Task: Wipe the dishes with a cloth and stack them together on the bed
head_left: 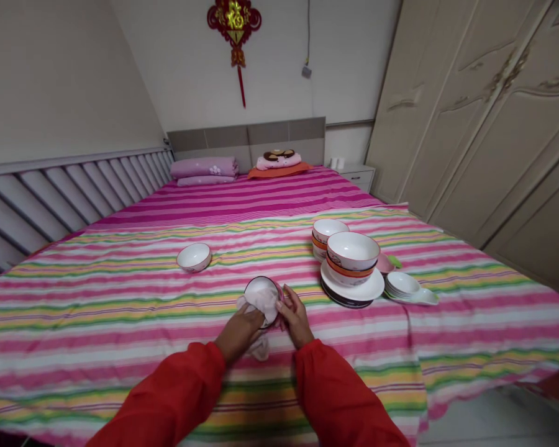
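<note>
A small white bowl (259, 287) is tilted up on its side over the striped bedspread (121, 310). My right hand (295, 318) grips the bowl's right rim. My left hand (239, 332) presses a pale pink cloth (263, 308) into and against the bowl, and the cloth's tail hangs down below the hand. Both sleeves are red.
Another white bowl (194, 256) sits alone to the left. At right stand stacked bowls (352, 254) on plates (354, 292), with small white dishes and spoons (407, 287) beside them. Folded bedding and pillows lie at the headboard. A wardrobe (484, 124) fills the right side.
</note>
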`<action>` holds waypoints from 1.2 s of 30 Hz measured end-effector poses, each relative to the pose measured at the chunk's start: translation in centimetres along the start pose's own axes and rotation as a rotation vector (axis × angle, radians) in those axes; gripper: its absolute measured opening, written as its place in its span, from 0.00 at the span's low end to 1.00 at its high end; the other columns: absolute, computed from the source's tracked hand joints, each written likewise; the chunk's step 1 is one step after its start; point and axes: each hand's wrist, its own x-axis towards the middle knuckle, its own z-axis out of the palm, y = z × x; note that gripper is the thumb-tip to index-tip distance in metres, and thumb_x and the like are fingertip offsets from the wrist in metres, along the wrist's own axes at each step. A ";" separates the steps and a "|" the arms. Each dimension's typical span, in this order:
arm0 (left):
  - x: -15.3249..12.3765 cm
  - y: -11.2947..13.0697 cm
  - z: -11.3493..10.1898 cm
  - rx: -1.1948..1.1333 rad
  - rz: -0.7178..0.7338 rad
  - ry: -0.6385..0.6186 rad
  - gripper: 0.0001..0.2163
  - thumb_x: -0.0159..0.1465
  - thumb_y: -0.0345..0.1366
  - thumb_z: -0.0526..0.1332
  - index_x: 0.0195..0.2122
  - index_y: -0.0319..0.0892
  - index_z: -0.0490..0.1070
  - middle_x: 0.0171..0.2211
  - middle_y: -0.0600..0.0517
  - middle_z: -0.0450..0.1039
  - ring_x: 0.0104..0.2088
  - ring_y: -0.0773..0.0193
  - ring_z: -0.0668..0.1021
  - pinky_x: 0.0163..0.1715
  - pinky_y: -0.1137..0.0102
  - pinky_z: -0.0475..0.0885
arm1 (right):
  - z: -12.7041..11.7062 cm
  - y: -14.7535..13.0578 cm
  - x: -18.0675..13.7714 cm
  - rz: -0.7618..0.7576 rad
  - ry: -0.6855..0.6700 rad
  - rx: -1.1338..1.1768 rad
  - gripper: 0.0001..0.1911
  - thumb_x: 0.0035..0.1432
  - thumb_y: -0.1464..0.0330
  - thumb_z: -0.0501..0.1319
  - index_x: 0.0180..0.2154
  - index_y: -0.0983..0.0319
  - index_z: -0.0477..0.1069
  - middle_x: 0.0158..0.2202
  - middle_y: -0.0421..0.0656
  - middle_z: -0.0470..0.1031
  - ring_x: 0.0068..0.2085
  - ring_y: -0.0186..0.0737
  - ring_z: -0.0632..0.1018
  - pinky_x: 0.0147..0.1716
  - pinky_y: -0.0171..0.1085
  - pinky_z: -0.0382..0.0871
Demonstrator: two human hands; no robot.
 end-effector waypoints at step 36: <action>-0.6 0.0 -0.9 0.122 -0.110 -0.099 0.12 0.63 0.38 0.59 0.46 0.40 0.73 0.46 0.42 0.76 0.52 0.49 0.72 0.59 0.48 0.54 | 0.2 -0.4 0.0 0.003 0.014 -0.017 0.51 0.45 0.54 0.70 0.63 0.68 0.51 0.20 0.32 0.68 0.12 0.30 0.66 0.10 0.29 0.51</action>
